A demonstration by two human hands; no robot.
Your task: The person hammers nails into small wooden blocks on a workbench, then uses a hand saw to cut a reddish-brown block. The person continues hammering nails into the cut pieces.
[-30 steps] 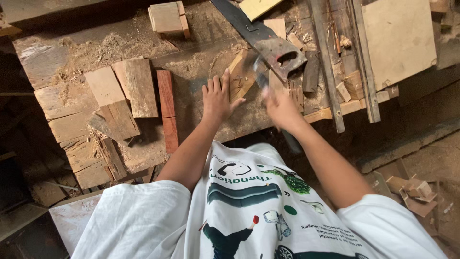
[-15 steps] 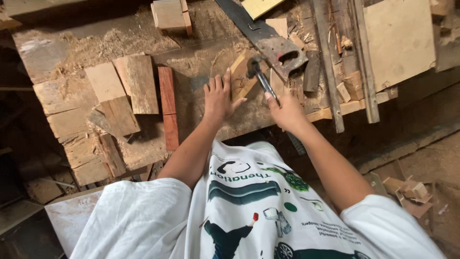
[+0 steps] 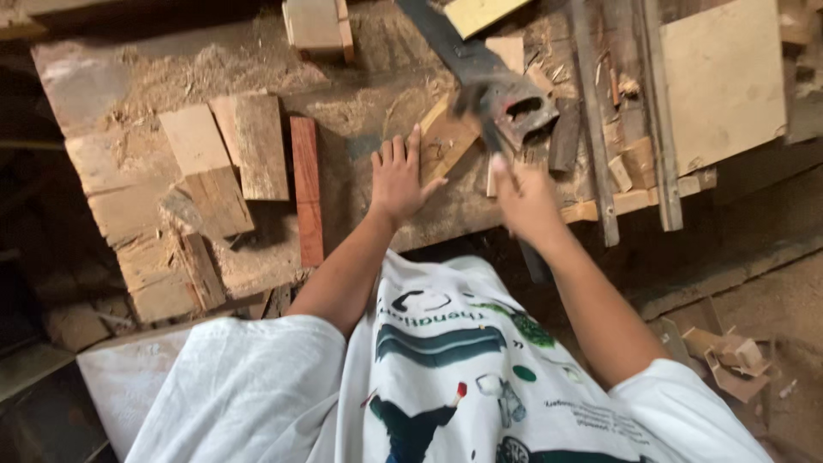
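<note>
My left hand (image 3: pixel 399 176) lies flat on the sawdust-covered workbench (image 3: pixel 360 111), fingers spread, its fingertips at the edge of a pale wooden strip (image 3: pixel 446 141). To its right, my right hand (image 3: pixel 523 201) is closed around the handle of a hammer (image 3: pixel 480 116). The dark hammer head is blurred above the strip, next to the handle of a handsaw (image 3: pixel 523 111). The saw's blade (image 3: pixel 446 43) runs away to the upper left.
Several wooden blocks (image 3: pixel 249 146) and a reddish strip (image 3: pixel 306 189) lie on the bench to the left. Another block (image 3: pixel 317 21) sits at the far edge. Long slats (image 3: pixel 591 111) and a plywood panel (image 3: pixel 724 77) are on the right. Scrap wood (image 3: pixel 729 356) lies on the floor.
The hammer in my right hand has swung, and its head is now blurred and farther from me, near the saw handle. My left hand has stayed flat by the strip.
</note>
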